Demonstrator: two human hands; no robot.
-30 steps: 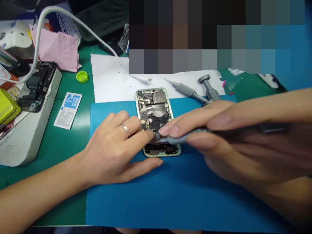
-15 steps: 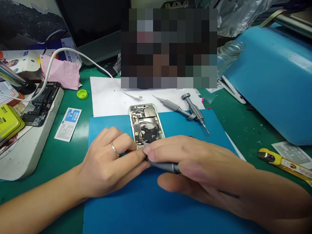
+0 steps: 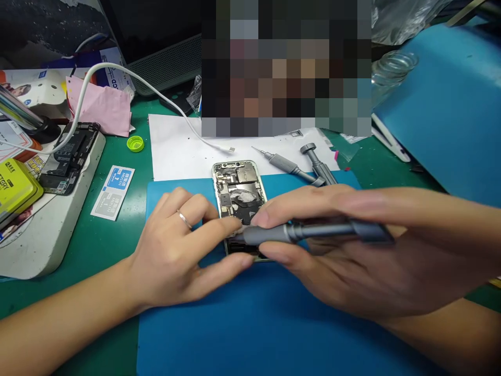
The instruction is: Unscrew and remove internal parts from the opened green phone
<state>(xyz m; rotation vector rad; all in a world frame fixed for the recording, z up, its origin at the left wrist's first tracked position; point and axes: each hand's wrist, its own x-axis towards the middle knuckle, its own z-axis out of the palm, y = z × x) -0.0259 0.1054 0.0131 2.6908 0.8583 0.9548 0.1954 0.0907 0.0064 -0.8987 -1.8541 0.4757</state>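
An opened phone [image 3: 239, 190] lies on the blue mat [image 3: 235, 324], its inner parts showing at the upper end. My right hand [image 3: 336, 250] pinches a grey screwdriver [image 3: 270, 234] between thumb and fingers, held nearly level over the phone's lower part with its tip to the left. My left hand [image 3: 188, 250], with a ring on one finger, rests at the phone's lower left; its index finger reaches onto the phone near the tip, and its thumb is spread apart from it. The fingers partly hide the phone's lower end and the driver tip.
Two more grey screwdrivers [image 3: 284, 163] [image 3: 318, 164] lie behind the phone, on white paper [image 3: 172, 151] and the mat. A white cable [image 3: 156, 91] arches over from the left. Another phone body [image 3: 70, 162] and a yellow tin [image 3: 18, 188] sit at the left.
My right hand has turned and risen, swinging the screwdriver's handle up and to the right. My left thumb and index finger have parted, uncovering the phone's lower part. The whole view has shifted slightly.
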